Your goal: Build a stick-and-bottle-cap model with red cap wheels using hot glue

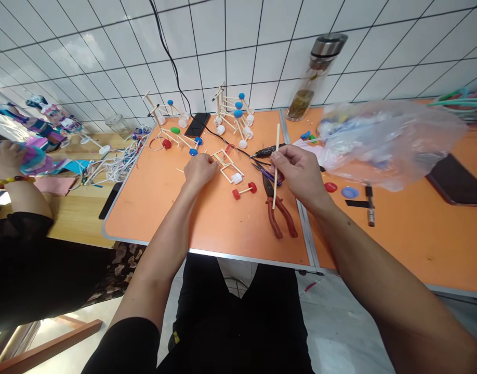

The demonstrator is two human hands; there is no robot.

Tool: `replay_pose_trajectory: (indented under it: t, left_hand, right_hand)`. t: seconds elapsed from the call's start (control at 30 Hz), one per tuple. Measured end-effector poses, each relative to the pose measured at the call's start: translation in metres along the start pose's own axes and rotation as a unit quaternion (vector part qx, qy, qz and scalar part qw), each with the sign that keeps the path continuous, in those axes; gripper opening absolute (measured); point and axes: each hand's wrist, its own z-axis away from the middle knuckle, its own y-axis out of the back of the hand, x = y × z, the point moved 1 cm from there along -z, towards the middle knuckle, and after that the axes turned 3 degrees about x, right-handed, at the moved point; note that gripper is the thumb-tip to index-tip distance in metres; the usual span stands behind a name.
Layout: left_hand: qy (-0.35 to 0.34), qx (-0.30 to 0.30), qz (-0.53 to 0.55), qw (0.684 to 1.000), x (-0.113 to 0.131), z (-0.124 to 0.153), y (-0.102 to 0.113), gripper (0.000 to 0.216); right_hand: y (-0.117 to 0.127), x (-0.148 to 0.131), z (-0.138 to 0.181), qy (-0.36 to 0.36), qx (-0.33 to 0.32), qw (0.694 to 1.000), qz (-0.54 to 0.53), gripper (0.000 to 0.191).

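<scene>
My right hand [296, 171] pinches a long thin wooden stick [276, 156] and holds it nearly upright over the orange table [207, 223]. My left hand [200, 170] is closed and rests on the table, its fingers touching a small stick frame [227, 165] with a white cap wheel. A short axle with two red caps [244, 190] lies just in front of that frame. Red-handled pliers [278, 210] lie under my right hand.
Finished stick-and-cap models [234, 117] stand at the back with a black phone [197, 124] on a cable. A glass bottle [312, 78], a clear plastic bag [386, 140], loose caps and a dark tool lie to the right. Another person's hand [4, 158] works at the left table.
</scene>
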Motion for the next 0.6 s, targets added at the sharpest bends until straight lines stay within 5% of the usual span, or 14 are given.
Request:
replay_pose_trajectory:
  t: [0.17,0.6]
  left_hand:
    - [-0.003,-0.031,-0.003,1.000,0.005,0.001,-0.009,0.026]
    - [0.015,0.022,-0.014,1.000,0.003,-0.010,-0.020,0.019]
  right_hand:
    - [0.000,-0.003,0.001,0.001,-0.005,1.000,0.006,0.049]
    - [-0.001,-0.003,0.001,-0.013,-0.008,1.000,0.024,0.049]
